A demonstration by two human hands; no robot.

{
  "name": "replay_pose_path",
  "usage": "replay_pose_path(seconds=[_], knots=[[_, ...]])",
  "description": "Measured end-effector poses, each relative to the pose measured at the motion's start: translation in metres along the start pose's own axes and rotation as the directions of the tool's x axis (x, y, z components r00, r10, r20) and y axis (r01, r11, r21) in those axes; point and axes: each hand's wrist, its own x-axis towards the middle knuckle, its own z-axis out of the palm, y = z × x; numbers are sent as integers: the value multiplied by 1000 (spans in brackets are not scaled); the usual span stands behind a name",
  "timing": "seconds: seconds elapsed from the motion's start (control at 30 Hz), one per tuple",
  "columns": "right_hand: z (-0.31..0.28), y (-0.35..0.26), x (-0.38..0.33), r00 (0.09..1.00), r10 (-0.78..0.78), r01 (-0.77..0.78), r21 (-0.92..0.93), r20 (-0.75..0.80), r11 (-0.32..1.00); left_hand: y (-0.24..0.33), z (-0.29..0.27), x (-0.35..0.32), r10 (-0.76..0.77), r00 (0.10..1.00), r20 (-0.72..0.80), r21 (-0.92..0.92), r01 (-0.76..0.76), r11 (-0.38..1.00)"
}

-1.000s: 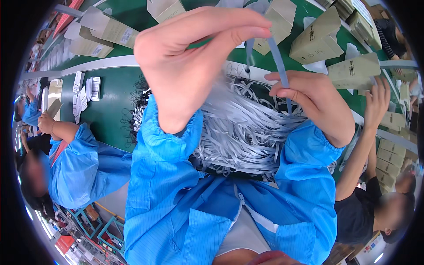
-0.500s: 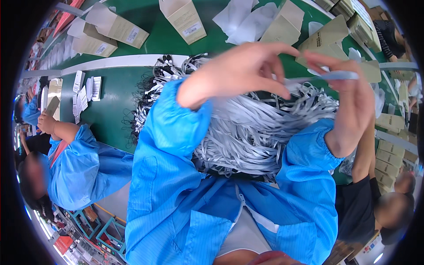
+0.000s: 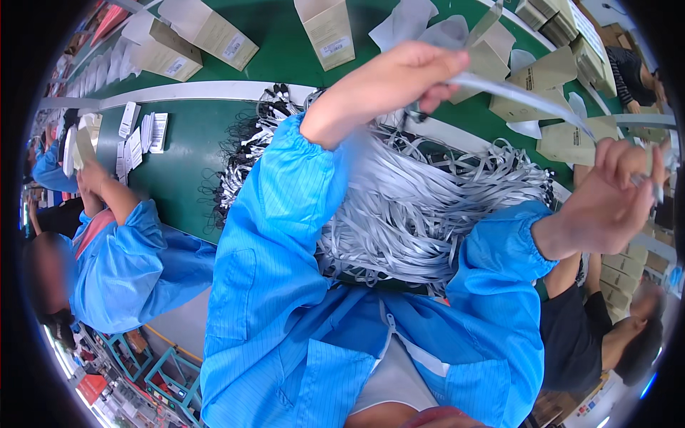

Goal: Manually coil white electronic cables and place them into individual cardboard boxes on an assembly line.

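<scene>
My left hand (image 3: 389, 85) is raised over the green belt and pinches one end of a grey strap (image 3: 524, 96). The strap runs taut to the right, where my right hand (image 3: 614, 203) grips its other end with fingers curled. Below both hands, against my blue coat, lies a big heap of the same grey straps (image 3: 421, 207) with black ends at the upper left of the heap.
Brown cardboard boxes (image 3: 214, 39) and white bags (image 3: 407, 21) lie on the green belt (image 3: 185, 164). A person in a blue coat (image 3: 121, 264) works at my left with small white cards (image 3: 143, 132). Another person in black (image 3: 592, 342) sits at my right.
My hands have moved apart: the left went up and right over the belt, the right swung out to the far right, stretching the strap between them.
</scene>
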Motion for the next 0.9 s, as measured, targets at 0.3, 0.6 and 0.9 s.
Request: replay_pose_path(seconds=[0.3, 0.6, 0.9], knots=[[66, 65, -16, 808, 504, -336, -464, 305, 820, 36, 26, -13, 31, 966, -257, -229, -92, 969], [56, 110, -20, 564, 663, -542, -385, 492, 747, 39, -1, -32, 263, 899, -350, 80, -251, 965], [63, 120, -25, 931, -314, 108, -682, -185, 723, 2, 5, -15, 179, 868, -464, 519, 103, 848]])
